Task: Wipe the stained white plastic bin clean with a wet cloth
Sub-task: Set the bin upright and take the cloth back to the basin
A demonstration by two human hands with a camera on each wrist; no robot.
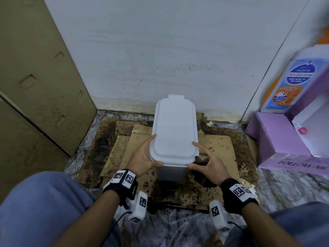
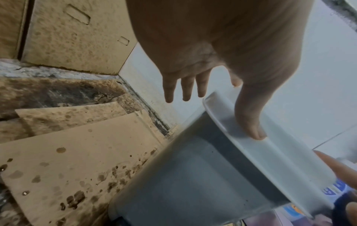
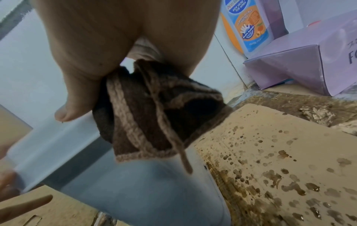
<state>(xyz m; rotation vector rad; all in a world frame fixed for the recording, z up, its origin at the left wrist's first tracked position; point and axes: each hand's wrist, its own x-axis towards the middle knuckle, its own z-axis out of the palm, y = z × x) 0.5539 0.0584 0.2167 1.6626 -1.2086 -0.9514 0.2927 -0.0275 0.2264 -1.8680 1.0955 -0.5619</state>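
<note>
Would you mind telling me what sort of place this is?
Probably a grimy floor corner of a home utility or storage area: a white plastic bin stands on stained cardboard sheets against a scuffed white wall, beside a body wash bottle.

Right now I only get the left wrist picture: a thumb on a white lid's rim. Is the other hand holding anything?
Observer: Yes. The right hand holds a bunched brown cloth under its curled fingers.
Visitor: Is it wiping with it?
Observer: I cannot tell. The cloth hangs by the right front corner of the white bin, while that hand's thumb rests on the lid's front edge.
Visitor: What does the top of the lid look like?
Observer: In the head view the lid is shut and I see no stains on its top.
</note>
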